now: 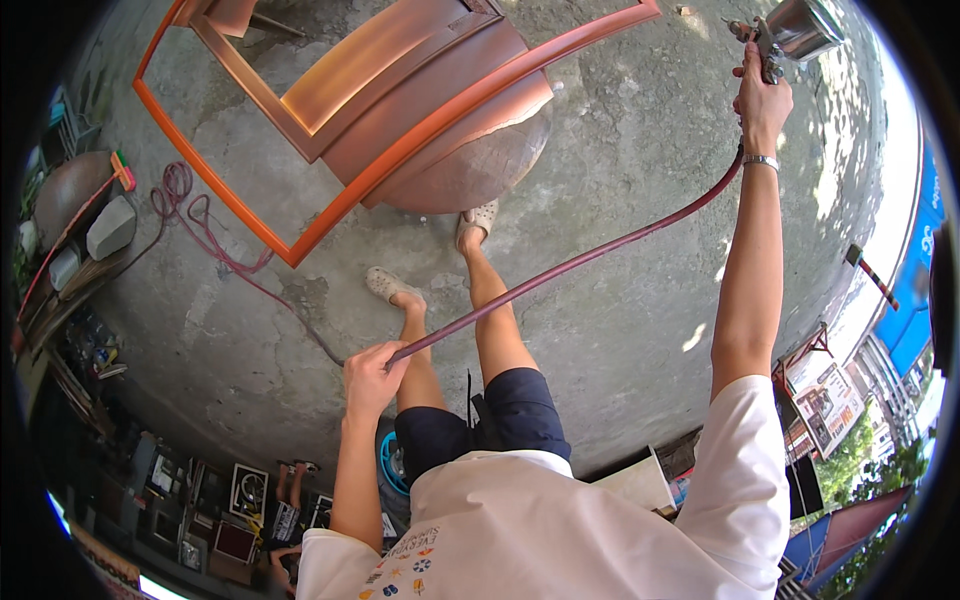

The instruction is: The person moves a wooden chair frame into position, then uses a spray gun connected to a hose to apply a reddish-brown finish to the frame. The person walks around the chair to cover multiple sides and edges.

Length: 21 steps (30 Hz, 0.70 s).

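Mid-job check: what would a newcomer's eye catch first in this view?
Probably the coppery panel and bright orange frame, upper left of centre. Next, the spray gun with its silvery cup, held at upper right in the right grip. Then the dark red hose, slanting across the middle from the left grip towards that gun.

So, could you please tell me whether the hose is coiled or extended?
Both: between the left hand and right hand, the hose runs extended in one curve; farther along, it lies looped on the floor.
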Motion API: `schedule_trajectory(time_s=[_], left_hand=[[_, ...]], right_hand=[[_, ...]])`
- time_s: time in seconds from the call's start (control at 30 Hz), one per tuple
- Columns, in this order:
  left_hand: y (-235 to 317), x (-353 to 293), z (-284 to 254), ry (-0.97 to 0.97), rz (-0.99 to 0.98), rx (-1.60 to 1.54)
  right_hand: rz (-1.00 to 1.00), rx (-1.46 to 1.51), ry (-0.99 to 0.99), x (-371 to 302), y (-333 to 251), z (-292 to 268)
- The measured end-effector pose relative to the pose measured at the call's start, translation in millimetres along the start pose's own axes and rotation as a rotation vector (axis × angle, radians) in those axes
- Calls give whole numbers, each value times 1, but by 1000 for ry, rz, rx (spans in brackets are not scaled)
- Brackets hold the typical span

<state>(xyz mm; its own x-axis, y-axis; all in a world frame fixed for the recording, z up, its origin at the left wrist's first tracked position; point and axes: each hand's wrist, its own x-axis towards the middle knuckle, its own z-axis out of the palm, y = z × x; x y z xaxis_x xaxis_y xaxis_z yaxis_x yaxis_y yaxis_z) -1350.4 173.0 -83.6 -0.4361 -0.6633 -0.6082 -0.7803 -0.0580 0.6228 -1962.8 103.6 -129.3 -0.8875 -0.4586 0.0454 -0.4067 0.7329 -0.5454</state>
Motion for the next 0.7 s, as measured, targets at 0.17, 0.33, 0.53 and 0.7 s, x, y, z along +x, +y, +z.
schedule_trajectory(time_s=[0.17, 0.33, 0.53, 0.7], left_hand=[[4, 1, 7, 34, 10, -67], [-21, -14, -2, 30, 59, 3], [-75, -48, -26, 104, 54, -33], [-125, -92, -59, 110, -5, -18]], right_hand=[[-75, -15, 11, 19, -9, -2], [-31, -51, -252, -26, -23, 0], [10, -4, -416, -125, -61, 4], [-34, -12, -476, -217, -103, 5]])
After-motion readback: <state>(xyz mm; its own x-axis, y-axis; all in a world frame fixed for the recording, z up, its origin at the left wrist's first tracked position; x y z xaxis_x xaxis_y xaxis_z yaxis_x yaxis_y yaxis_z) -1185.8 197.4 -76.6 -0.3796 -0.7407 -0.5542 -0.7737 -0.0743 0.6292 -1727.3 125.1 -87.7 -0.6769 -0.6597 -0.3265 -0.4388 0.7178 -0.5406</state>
